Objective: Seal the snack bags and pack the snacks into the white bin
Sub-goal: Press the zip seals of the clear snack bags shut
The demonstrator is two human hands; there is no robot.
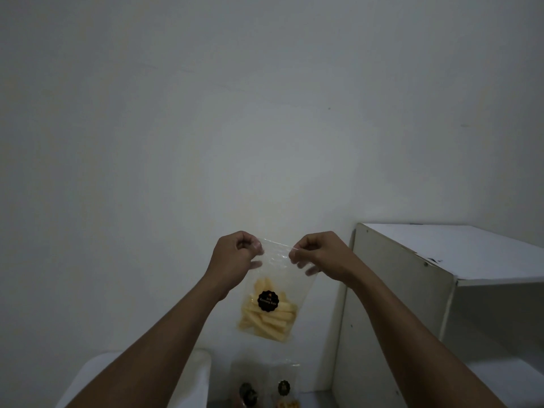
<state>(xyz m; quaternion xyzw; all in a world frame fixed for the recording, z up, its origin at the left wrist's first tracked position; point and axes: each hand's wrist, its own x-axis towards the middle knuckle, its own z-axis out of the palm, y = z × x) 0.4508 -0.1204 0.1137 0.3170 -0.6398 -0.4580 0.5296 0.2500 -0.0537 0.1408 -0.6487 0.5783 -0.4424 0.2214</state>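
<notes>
Snack bag (272, 293) hangs in the air before a plain matt wall (206, 113), held at its top edge between both hands, above the bench. Sealing appears to be under way: this bag is not yet packed, and whether its strip is fully pressed shut cannot be told.

White bin (194, 366), a smooth rounded shape at lower left, waits below; its contents are hidden. A flat-panelled white cabinet (412, 290) stands at right.

Two further bags (266, 387) stand on the bench, still unpacked.

Left hand (235, 257) and right hand (321, 254) each hold a closed pinch grip on the bag's upper corners. The film is thin, clear and crinkled; pale yellow sticks fill the bottom, behind a round black scalloped label (268, 300).
</notes>
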